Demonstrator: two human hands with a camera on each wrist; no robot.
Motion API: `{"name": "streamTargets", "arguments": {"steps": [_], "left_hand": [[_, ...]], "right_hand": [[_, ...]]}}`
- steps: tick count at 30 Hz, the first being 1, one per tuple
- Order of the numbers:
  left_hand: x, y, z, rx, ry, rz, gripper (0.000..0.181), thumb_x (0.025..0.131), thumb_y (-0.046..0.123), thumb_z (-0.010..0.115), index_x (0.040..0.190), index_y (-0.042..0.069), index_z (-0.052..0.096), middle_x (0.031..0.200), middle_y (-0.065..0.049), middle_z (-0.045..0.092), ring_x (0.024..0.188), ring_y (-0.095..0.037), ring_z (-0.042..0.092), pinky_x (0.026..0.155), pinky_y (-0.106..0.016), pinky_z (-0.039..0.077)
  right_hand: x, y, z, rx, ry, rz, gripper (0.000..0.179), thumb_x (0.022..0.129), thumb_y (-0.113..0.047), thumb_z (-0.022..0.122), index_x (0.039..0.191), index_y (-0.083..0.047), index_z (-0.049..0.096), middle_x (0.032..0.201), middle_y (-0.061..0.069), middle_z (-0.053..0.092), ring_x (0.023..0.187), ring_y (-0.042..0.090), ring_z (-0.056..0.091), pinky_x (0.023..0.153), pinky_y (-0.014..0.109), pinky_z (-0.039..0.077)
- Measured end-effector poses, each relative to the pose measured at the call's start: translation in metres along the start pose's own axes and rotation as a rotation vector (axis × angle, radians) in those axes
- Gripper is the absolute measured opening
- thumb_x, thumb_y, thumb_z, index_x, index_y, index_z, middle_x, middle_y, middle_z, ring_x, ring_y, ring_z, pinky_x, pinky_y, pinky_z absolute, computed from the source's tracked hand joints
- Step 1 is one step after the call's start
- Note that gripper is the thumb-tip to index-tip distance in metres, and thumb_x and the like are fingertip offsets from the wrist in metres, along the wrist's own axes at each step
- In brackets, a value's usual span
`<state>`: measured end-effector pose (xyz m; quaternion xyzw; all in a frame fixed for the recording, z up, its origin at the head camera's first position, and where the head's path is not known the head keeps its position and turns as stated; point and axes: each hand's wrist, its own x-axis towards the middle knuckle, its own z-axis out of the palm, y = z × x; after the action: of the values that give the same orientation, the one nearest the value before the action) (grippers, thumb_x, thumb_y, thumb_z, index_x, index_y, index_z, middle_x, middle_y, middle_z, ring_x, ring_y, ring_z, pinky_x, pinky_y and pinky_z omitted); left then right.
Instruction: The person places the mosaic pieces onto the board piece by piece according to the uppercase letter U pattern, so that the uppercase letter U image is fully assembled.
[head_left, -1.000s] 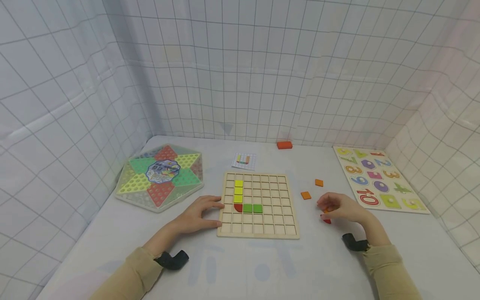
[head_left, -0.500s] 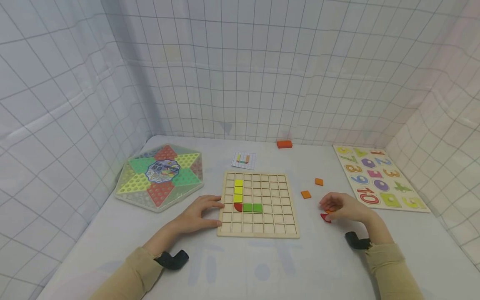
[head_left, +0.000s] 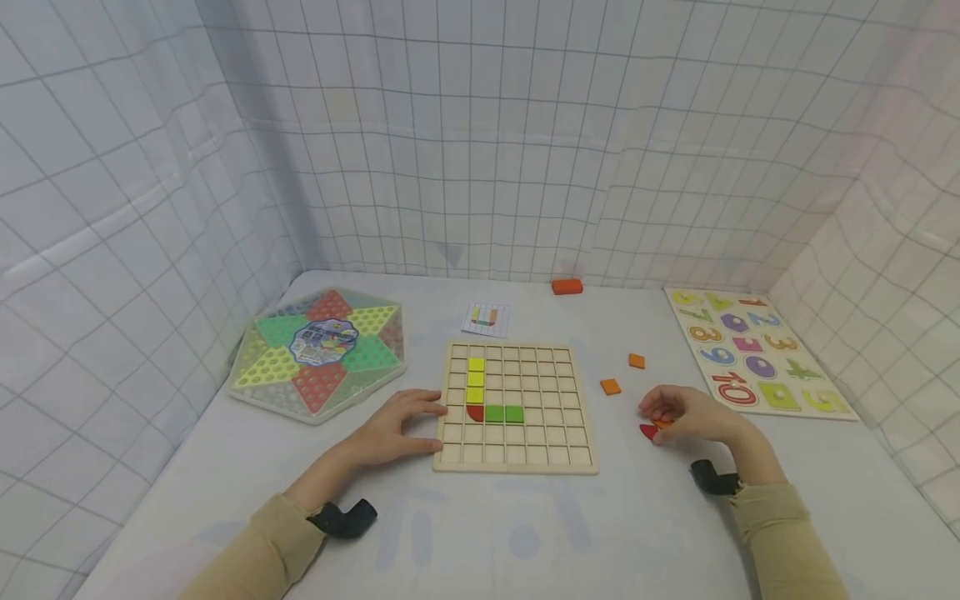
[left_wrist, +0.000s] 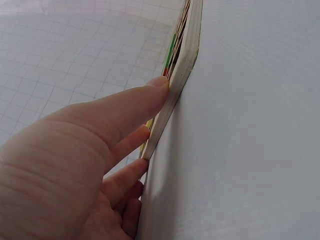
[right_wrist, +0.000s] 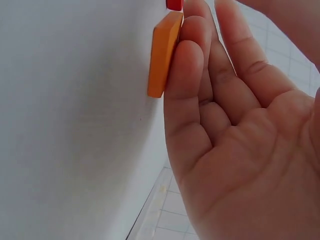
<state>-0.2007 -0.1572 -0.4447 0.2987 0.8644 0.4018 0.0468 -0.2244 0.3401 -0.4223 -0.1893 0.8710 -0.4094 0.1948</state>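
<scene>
A wooden grid board (head_left: 551, 469) lies on the table with yellow square tiles (head_left: 476, 379), green square tiles (head_left: 504, 414) and a red quarter-round tile (head_left: 475, 412) in its cells. My left hand (head_left: 390, 429) rests at its left edge, thumb and fingertips touching the side. My right hand (head_left: 693, 414) is low over the table at the right, fingers bent and thumb apart from them. By its thumb lies a red tile (head_left: 648, 432), partly covered. An orange tile (right_wrist: 165, 55) sits against the fingers in the right wrist view; the thumb tip is out of that view.
Two orange square tiles (head_left: 611, 387) lie between board and right hand. Behind the board is a pattern card (head_left: 486, 320), with an orange-red block (head_left: 567, 287) farther back. A star game board (head_left: 318, 354) stands left, a number puzzle (head_left: 757, 354) right.
The right hand has shifted slightly to the right, and more of the red tile shows beside its thumb. The left hand stays at the board's edge.
</scene>
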Motion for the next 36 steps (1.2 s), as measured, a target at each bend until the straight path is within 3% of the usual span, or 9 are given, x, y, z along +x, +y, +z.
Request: {"name": "streamTargets", "arguments": {"steps": [8,21,36], "left_hand": [[0.000,0.002,-0.001,-0.004,-0.004,-0.018,0.051,0.080,0.035,0.074,0.123,0.011,0.062,0.141,-0.012,0.044,0.132,-0.034,0.032,0.105,-0.054,0.026],[-0.001,0.004,-0.001,-0.017,-0.007,-0.022,0.050,0.080,0.032,0.074,0.122,0.009,0.062,0.141,-0.013,0.043,0.132,-0.034,0.032,0.105,-0.055,0.026],[0.000,0.003,-0.001,0.003,-0.003,-0.014,0.049,0.079,0.032,0.075,0.121,0.009,0.063,0.139,-0.013,0.045,0.131,-0.034,0.032,0.105,-0.054,0.026]], "right_hand": [[0.003,-0.003,0.004,-0.078,0.025,0.000,0.036,0.072,-0.007,0.078,0.102,-0.005,0.060,0.094,0.006,0.060,0.085,0.023,0.052,0.073,0.025,0.046],[0.007,-0.002,0.008,-0.093,0.070,-0.033,0.026,0.076,-0.010,0.077,0.098,-0.008,0.062,0.095,0.003,0.065,0.085,0.020,0.057,0.074,0.025,0.048],[0.014,-0.007,0.015,-0.092,0.099,-0.020,0.028,0.076,0.002,0.071,0.101,-0.008,0.061,0.096,0.003,0.063,0.087,0.023,0.055,0.076,0.026,0.048]]}}
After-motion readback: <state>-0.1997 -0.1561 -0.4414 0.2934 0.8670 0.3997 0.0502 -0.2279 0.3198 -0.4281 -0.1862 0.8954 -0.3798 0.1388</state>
